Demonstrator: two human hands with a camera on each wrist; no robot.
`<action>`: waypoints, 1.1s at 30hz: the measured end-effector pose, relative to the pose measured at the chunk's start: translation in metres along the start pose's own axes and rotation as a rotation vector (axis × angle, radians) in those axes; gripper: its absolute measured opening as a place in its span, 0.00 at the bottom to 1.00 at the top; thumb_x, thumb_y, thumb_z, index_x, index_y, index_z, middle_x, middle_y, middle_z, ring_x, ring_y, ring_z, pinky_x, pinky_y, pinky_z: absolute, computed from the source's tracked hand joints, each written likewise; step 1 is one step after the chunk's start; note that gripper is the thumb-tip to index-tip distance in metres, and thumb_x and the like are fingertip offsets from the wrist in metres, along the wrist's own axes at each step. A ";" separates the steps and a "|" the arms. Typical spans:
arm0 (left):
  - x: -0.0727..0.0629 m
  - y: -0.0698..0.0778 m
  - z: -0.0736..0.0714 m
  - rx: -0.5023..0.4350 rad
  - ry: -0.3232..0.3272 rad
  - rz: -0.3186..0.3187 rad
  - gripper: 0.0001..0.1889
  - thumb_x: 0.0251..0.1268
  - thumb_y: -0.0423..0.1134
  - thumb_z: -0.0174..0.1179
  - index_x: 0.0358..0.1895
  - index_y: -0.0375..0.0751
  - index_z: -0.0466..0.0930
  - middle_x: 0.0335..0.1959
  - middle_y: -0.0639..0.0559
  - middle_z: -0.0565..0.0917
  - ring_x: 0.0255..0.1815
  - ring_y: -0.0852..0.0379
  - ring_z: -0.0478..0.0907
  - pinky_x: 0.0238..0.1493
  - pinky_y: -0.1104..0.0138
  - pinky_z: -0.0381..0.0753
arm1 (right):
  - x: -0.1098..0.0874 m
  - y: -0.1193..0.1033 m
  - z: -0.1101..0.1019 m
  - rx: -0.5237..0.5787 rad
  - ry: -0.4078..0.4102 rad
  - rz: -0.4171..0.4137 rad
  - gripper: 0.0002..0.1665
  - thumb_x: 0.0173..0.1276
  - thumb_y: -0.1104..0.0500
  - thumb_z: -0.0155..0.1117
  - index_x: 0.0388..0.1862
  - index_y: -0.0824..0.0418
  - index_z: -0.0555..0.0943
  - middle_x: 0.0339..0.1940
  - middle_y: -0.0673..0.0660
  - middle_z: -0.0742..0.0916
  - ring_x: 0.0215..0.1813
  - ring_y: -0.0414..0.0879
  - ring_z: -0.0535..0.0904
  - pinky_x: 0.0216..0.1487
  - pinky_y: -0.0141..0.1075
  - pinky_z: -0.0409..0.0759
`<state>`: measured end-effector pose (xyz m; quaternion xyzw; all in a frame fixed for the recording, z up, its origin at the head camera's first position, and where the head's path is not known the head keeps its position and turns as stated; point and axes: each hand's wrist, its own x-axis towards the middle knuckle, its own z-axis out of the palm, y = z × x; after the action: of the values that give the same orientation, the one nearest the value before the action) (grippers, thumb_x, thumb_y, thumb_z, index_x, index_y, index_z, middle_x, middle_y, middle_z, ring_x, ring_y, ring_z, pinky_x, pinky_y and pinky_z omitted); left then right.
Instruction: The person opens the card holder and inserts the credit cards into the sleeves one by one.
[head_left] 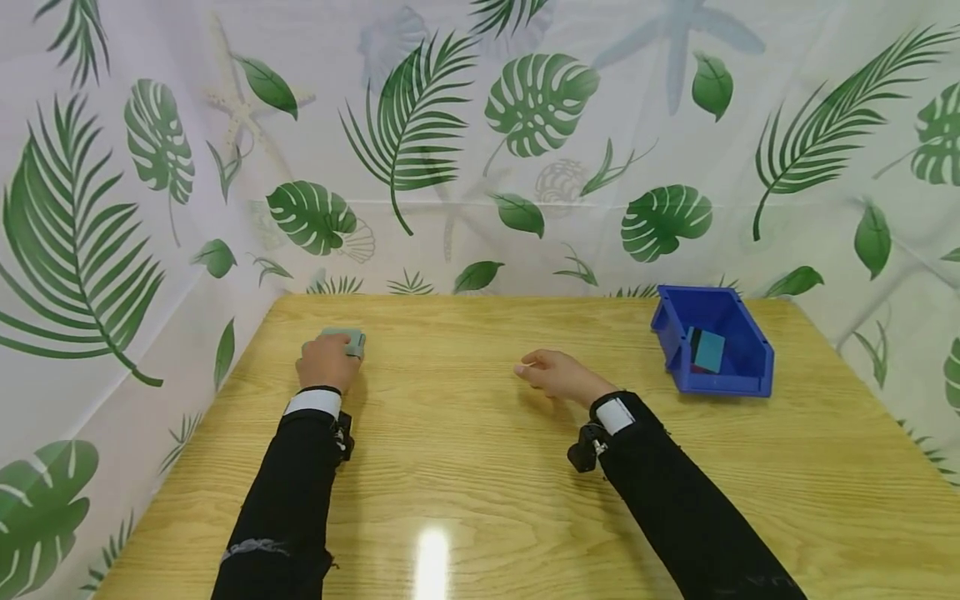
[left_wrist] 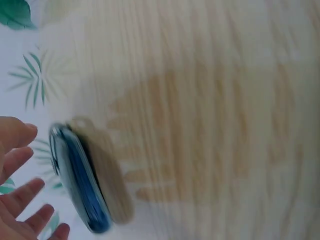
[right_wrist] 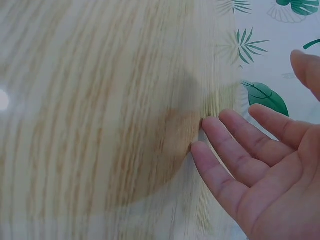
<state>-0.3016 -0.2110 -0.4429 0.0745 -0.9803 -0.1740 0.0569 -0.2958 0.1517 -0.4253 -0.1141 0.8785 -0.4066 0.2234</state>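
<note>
A small blue-green wallet [head_left: 356,340] lies on the table at the far left. The left hand [head_left: 328,363] is right over it and hides part of it in the head view. From the left wrist, the wallet [left_wrist: 75,175] shows its folded edge with blue inside, and the parted fingers [left_wrist: 25,195] reach beside it without curling round it. Nearer the middle, the right hand [head_left: 558,375] hovers low over the table with nothing in it. Its fingers [right_wrist: 240,145] are loosely extended in the right wrist view.
At the back right of the wooden table [head_left: 450,450] stands a blue plastic bin [head_left: 723,385]. A flat teal thing with a dark stripe [head_left: 708,352] leans inside it. Leaf-patterned cloth [head_left: 450,167] hangs behind the table and along its sides.
</note>
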 end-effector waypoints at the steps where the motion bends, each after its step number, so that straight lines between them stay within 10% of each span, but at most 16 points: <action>1: -0.001 -0.004 -0.002 0.021 -0.015 -0.025 0.22 0.67 0.38 0.56 0.64 0.37 0.74 0.60 0.33 0.75 0.55 0.29 0.71 0.50 0.40 0.73 | 0.000 0.002 0.000 0.007 -0.002 0.000 0.35 0.77 0.46 0.50 0.72 0.67 0.62 0.70 0.69 0.70 0.64 0.59 0.74 0.60 0.49 0.74; 6: -0.006 -0.017 -0.002 0.044 -0.117 -0.080 0.27 0.70 0.44 0.54 0.70 0.39 0.66 0.65 0.29 0.68 0.61 0.26 0.66 0.55 0.37 0.68 | -0.003 0.011 -0.002 0.068 -0.005 0.005 0.35 0.77 0.47 0.50 0.72 0.68 0.61 0.69 0.70 0.70 0.62 0.59 0.75 0.59 0.48 0.75; 21: -0.006 -0.006 0.003 0.011 -0.066 -0.009 0.24 0.66 0.41 0.59 0.59 0.27 0.76 0.52 0.30 0.80 0.47 0.35 0.80 0.48 0.48 0.79 | -0.006 0.007 0.002 0.052 -0.006 -0.032 0.32 0.78 0.50 0.50 0.71 0.69 0.63 0.64 0.70 0.75 0.57 0.57 0.79 0.55 0.48 0.77; 33: -0.030 0.058 0.013 0.010 -0.101 0.186 0.14 0.60 0.44 0.68 0.38 0.34 0.87 0.34 0.38 0.83 0.39 0.42 0.78 0.40 0.54 0.78 | -0.012 0.005 0.009 0.119 0.033 0.025 0.28 0.77 0.52 0.51 0.67 0.69 0.67 0.65 0.70 0.74 0.55 0.57 0.80 0.52 0.45 0.79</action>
<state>-0.2815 -0.1481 -0.4378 -0.0255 -0.9854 -0.1668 0.0230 -0.2813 0.1536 -0.4308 -0.0829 0.8576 -0.4572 0.2203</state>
